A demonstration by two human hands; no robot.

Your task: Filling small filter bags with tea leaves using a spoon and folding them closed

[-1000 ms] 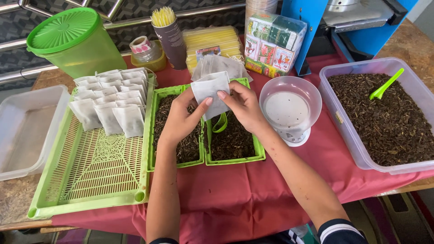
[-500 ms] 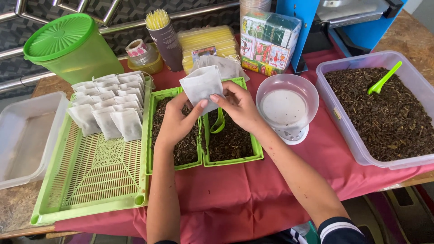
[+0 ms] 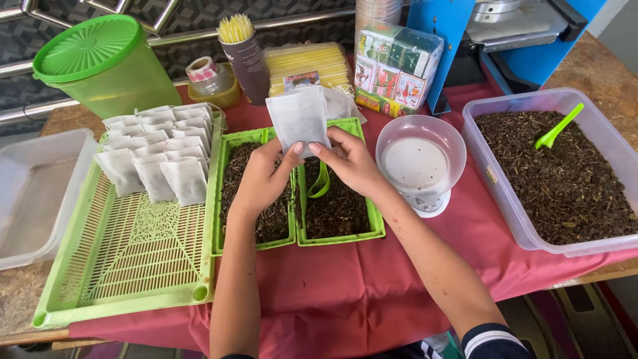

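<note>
From my feed I see two bare forearms, uncovered from wrist to elbow. The left hand (image 3: 262, 178) and the right hand (image 3: 351, 163) wear no gloves, rings or watch that I can make out. The nails look short and plain. At the bottom edge, by the right elbow, a dark sleeve (image 3: 495, 340) begins — navy or black, with thin white stripes round its cuff. Beside it shows a bit of green and white cloth — too small to tell more.
</note>
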